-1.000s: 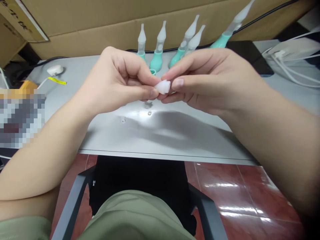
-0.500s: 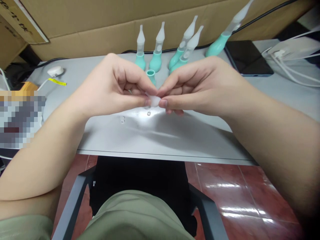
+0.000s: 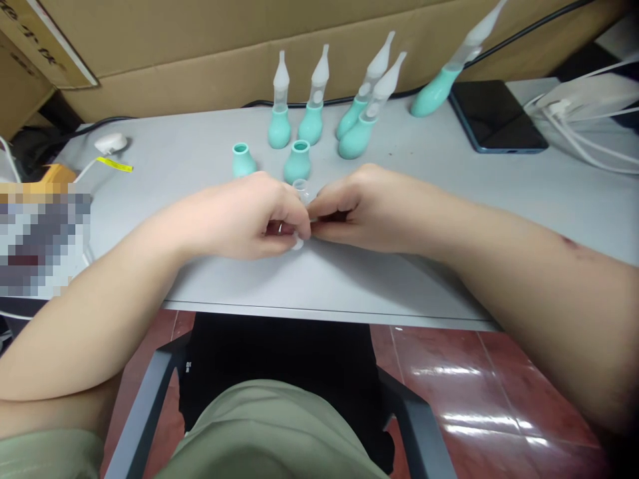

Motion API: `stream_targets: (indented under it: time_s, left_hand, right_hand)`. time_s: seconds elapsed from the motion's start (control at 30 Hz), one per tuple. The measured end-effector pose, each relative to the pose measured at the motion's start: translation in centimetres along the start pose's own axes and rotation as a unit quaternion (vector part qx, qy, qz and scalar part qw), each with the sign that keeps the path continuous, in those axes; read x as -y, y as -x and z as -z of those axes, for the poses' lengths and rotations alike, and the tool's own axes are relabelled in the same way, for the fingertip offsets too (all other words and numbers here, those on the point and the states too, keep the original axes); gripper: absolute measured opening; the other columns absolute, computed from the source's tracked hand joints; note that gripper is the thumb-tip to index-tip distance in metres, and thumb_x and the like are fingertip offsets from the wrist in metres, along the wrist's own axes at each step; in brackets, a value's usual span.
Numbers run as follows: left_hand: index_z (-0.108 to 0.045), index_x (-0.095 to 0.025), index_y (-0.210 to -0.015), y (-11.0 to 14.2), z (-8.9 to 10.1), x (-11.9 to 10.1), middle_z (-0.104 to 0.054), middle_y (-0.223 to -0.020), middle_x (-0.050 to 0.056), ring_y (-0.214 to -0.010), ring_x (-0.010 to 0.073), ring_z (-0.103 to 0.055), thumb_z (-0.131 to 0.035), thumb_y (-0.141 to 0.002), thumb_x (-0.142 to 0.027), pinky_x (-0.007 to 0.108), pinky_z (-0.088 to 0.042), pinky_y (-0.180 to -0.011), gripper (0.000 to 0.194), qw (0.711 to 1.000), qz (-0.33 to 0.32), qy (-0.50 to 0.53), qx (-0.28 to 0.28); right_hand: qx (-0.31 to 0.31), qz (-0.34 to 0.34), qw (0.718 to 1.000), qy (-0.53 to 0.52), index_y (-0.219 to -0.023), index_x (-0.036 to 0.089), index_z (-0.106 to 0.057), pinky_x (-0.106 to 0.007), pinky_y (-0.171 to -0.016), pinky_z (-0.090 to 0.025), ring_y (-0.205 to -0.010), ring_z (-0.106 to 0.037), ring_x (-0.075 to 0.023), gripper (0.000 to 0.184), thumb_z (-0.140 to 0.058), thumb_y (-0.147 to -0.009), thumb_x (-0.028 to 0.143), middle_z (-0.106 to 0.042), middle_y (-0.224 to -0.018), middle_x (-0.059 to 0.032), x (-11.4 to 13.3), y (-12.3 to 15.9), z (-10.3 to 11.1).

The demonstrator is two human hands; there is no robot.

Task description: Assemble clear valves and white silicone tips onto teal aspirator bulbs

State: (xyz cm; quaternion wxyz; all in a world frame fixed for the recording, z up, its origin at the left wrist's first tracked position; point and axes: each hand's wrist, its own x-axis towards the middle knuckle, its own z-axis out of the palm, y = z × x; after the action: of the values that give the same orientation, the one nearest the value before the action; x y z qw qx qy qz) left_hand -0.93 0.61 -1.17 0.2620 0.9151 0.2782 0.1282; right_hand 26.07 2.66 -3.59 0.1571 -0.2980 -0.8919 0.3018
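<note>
My left hand (image 3: pixel 254 216) and my right hand (image 3: pixel 367 209) meet low over the table, fingertips together. A small whitish nozzle tip (image 3: pixel 298 243) pokes out beneath my left fingers, which pinch it; most of it is covered. My right fingers are closed, and whatever lies between them is hidden. Just behind the fingertips a clear plastic tube (image 3: pixel 301 189) shows its round rim. Beyond it stand two mint-green bulbs with open necks, one in the middle (image 3: pixel 297 164) and another to the left (image 3: pixel 242 161), partly behind my left hand.
Several assembled nasal aspirators stand at the back, including one at left (image 3: pixel 279 128) and a leaning one at right (image 3: pixel 434 93). A black phone (image 3: pixel 496 116), white cables (image 3: pixel 574 133) and a white plug (image 3: pixel 110 142) lie on the grey table (image 3: pixel 279 293). Cardboard (image 3: pixel 190 46) walls the back.
Both hands have come down to the table and turned palms downward, with the whitish nozzle tip lowered. The left bulb and the clear tube's rim are now in sight.
</note>
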Motion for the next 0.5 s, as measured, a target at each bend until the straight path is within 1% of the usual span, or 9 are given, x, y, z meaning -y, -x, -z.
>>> stream_targets:
  time_s: [0.1, 0.17, 0.2, 0.27, 0.33, 0.37, 0.4, 0.5]
  left_hand:
    - [-0.1, -0.024, -0.113, 0.0, 0.0, -0.1, -0.092, -0.098, 0.002, -0.076, 0.0157, -0.078, -0.08, -0.101, -0.018, 0.032, -0.059, -0.072, 0.025, 1.0, 0.002, 0.027, -0.013]
    - [-0.1, -0.026, -0.112, -0.1, 0.1, -0.1, -0.091, -0.095, 0.003, -0.076, 0.0179, -0.078, -0.085, -0.099, -0.019, 0.035, -0.059, -0.071, 0.022, 0.998, -0.012, 0.048, -0.048]
    - [-0.1, -0.028, -0.11, -0.2, 0.1, 0.1, -0.091, -0.095, 0.003, -0.077, 0.0194, -0.078, -0.086, -0.098, -0.02, 0.037, -0.06, -0.072, 0.02, 0.995, -0.024, 0.053, -0.075]
    - [-0.1, -0.031, -0.107, -0.4, 0.0, 0.6, -0.091, -0.096, 0.005, -0.083, 0.0243, -0.079, -0.084, -0.099, -0.023, 0.043, -0.062, -0.076, 0.019, 0.988, -0.038, 0.038, -0.147]
    - [-0.1, -0.032, -0.112, -0.7, -0.2, 1.3, -0.093, -0.105, 0.008, -0.096, 0.0298, -0.082, -0.082, -0.1, -0.026, 0.047, -0.065, -0.085, 0.023, 0.98, -0.028, -0.006, -0.199]
    - [-0.1, -0.032, -0.117, -0.8, -0.3, 1.6, -0.094, -0.112, 0.01, -0.103, 0.0318, -0.084, -0.08, -0.101, -0.027, 0.048, -0.066, -0.09, 0.026, 0.978, -0.017, -0.03, -0.208]
    - [-0.101, -0.031, -0.123, -0.9, -0.4, 1.9, -0.096, -0.122, 0.011, -0.11, 0.0331, -0.086, -0.077, -0.102, -0.026, 0.049, -0.068, -0.095, 0.032, 0.978, -0.005, -0.051, -0.202]
    - [-0.099, -0.026, -0.136, -1.0, -0.6, 2.3, -0.096, -0.144, 0.012, -0.13, 0.0341, -0.09, -0.067, -0.104, -0.018, 0.048, -0.069, -0.111, 0.046, 0.986, 0.01, -0.096, -0.138]
  right_hand:
    - [-0.004, -0.006, 1.0, 0.008, -0.089, 0.025, -0.091, -0.039, -0.075, -0.047, -0.07, -0.064, -0.0183, 0.024, -0.079, -0.097, 0.007, -0.084, -0.078, 0.0002, 0.0, -0.1, -0.1]
    - [-0.003, -0.011, 1.0, 0.017, -0.088, 0.024, -0.088, -0.039, -0.076, -0.047, -0.071, -0.064, -0.0191, 0.021, -0.079, -0.1, 0.01, -0.084, -0.079, -0.0009, -0.1, -0.1, -0.1]
    - [-0.004, -0.013, 1.0, 0.018, -0.09, 0.024, -0.088, -0.039, -0.076, -0.047, -0.073, -0.066, -0.0197, 0.019, -0.08, -0.101, 0.011, -0.085, -0.081, -0.0016, -0.2, -0.1, -0.1]
    - [-0.01, -0.016, 1.0, 0.021, -0.095, 0.024, -0.09, -0.039, -0.078, -0.049, -0.075, -0.069, -0.0206, 0.016, -0.081, -0.1, 0.011, -0.086, -0.084, -0.0021, -0.4, -0.1, -0.1]
    - [-0.017, -0.019, 0.999, 0.026, -0.094, 0.024, -0.088, -0.039, -0.078, -0.05, -0.075, -0.069, -0.0205, 0.015, -0.081, -0.097, 0.01, -0.085, -0.084, -0.0016, -0.6, -0.1, -0.1]
    - [-0.018, -0.016, 0.999, 0.026, -0.093, 0.024, -0.086, -0.039, -0.078, -0.05, -0.075, -0.068, -0.0203, 0.015, -0.081, -0.096, 0.01, -0.084, -0.083, -0.0012, -0.7, 0.0, -0.1]
    - [-0.017, -0.011, 0.999, 0.025, -0.091, 0.024, -0.084, -0.039, -0.077, -0.05, -0.074, -0.068, -0.0201, 0.015, -0.081, -0.095, 0.01, -0.083, -0.082, -0.0009, -0.7, 0.0, -0.1]
    - [-0.014, 0.004, 1.0, 0.015, -0.086, 0.025, -0.078, -0.039, -0.077, -0.05, -0.074, -0.067, -0.0202, 0.016, -0.08, -0.093, 0.011, -0.079, -0.08, -0.0001, -0.9, 0.1, -0.1]
